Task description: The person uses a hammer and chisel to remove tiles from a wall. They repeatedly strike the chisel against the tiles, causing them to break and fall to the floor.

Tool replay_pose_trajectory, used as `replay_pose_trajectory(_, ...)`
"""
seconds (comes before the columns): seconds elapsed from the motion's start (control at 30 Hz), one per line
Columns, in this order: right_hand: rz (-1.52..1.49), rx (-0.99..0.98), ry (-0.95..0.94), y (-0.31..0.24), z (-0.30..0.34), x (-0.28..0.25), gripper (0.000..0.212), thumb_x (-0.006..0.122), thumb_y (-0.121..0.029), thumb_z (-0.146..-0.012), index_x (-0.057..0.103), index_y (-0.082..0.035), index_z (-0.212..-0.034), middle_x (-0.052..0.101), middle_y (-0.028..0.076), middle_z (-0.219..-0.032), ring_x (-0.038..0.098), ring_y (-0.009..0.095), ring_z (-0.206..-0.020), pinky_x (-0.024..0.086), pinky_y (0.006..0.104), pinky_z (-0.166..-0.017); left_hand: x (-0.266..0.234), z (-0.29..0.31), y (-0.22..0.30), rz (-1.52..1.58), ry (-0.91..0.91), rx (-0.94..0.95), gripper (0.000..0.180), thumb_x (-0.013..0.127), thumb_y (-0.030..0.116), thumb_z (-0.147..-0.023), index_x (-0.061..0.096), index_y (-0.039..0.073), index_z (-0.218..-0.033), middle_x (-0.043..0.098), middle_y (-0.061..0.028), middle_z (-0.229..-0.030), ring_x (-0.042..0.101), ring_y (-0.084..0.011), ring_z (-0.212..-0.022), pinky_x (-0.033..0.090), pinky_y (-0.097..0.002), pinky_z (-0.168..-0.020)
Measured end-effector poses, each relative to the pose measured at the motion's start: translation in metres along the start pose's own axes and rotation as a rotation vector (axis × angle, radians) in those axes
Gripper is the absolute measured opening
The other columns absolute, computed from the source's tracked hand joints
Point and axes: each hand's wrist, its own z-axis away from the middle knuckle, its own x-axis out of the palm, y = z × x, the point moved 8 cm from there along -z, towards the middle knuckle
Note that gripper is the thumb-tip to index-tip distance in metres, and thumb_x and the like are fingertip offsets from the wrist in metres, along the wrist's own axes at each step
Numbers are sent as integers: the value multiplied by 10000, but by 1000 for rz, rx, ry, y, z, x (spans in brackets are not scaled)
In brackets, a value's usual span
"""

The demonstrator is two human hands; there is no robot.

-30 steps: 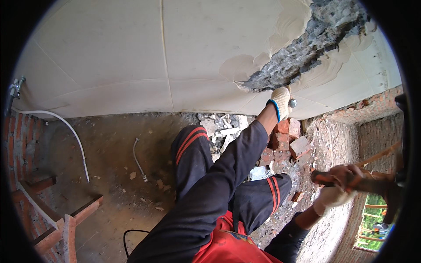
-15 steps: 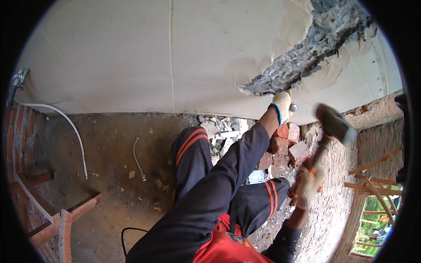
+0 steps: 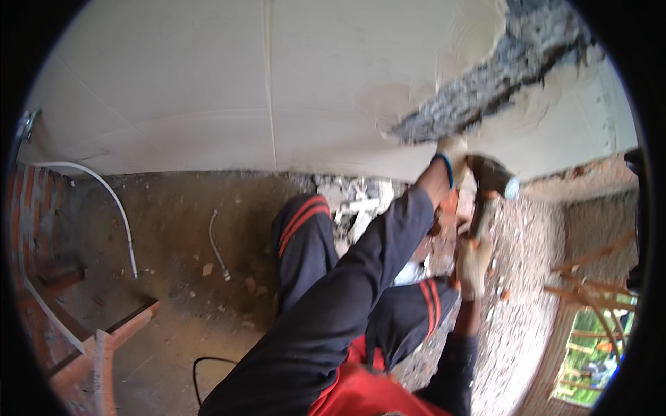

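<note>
My right hand (image 3: pixel 474 268), in a pale work glove, is wrapped round the handle of a club hammer (image 3: pixel 494 177). The hammer's dark head is up against the end of my left fist, at the foot of the wall. My left hand (image 3: pixel 452 150), gloved with a blue cuff, is closed round a chisel, which is hidden now by the glove and the hammer head. Just above that fist, a rough grey channel (image 3: pixel 479 100) is broken through the smooth plaster wall (image 3: pixel 187 83), running up to the right.
Broken bricks (image 3: pixel 444 215) and white plaster rubble (image 3: pixel 361 201) lie below my left hand. A white hose (image 3: pixel 114 194) hangs from the left wall; a short hose (image 3: pixel 216 246) lies on the dirty floor. Rusty metal frames (image 3: pixel 104 347) stand lower left, and timber pieces (image 3: pixel 593 291) at right.
My right hand has swung the hammer left and up, from the right side to my left fist. The chisel's round metal end, visible before, is now covered. My left hand stays at the channel.
</note>
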Motion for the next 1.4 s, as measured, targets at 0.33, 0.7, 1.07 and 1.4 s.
replay_pose_trajectory(0.33,-643,-548,207,-112,29,-127,89,494,-105,-792,496,-26,-831,465,77,-708,436,154,-545,383,226,-521,-30,-5,6,-530,175,58,67,503,155,-781,520,91,-776,543,-93,-699,514,-211,-593,373,-357,-431)
replay_pose_trajectory(0.7,-379,144,3,7,9,-6,90,433,35,-678,485,-19,-728,437,2,-539,397,70,-372,334,210,-350,8,0,29,-1604,88,488,170,430,184,-874,498,102,-741,452,-82,-629,450,-189,-555,401,-345,-481)
replay_pose_trajectory(1.07,-19,-801,351,-165,41,-126,95,528,-117,-801,489,-56,-864,450,28,-760,470,173,-751,426,303,-792,-15,22,9,-314,245,-82,155,449,217,-844,521,109,-759,548,-73,-710,514,-196,-609,411,-356,-481)
replay_pose_trajectory(1.4,-346,166,-132,8,12,-17,110,464,56,-672,506,0,-756,464,-6,-571,415,49,-431,317,192,-369,-25,-23,-1,-222,191,68,268,431,290,-908,466,137,-690,399,-11,-594,421,-157,-486,320,-306,-380)
